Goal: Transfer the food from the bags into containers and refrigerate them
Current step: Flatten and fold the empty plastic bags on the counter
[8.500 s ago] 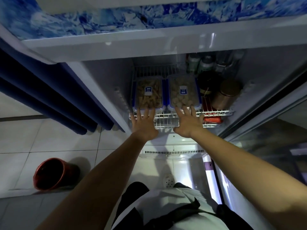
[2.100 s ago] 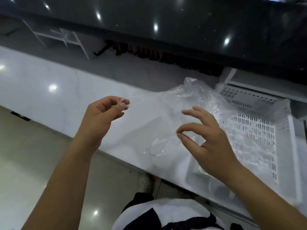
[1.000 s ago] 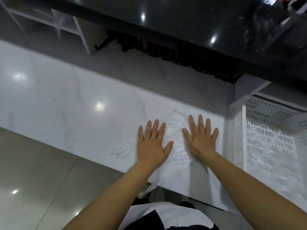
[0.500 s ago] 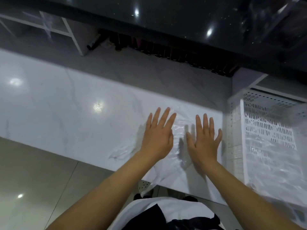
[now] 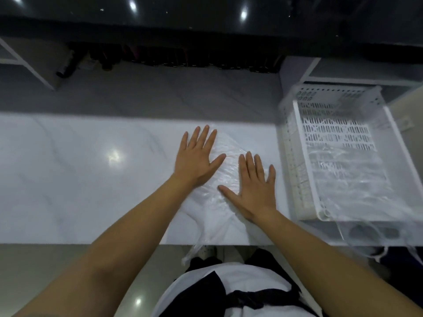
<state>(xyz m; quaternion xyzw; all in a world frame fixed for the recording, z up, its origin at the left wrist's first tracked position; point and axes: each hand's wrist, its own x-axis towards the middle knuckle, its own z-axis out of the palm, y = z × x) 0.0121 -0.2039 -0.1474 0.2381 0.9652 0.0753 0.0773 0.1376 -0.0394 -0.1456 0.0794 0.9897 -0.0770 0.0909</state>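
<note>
Both hands lie flat, fingers straight and spread, on a clear plastic bag [image 5: 225, 179] spread over the white marble bench [image 5: 80, 179]. The left hand [image 5: 198, 156] presses the bag's far-left part, the right hand [image 5: 253, 186] sits just beside it at 4 o'clock — neither grip curls around anything. The bag's near end hangs over the bench edge at 6 o'clock. At 3 o'clock stands a white perforated basket [image 5: 297, 156] (more crumpled clear plastic [image 5: 357, 179] lies inside it and trails over its near rim).
</note>
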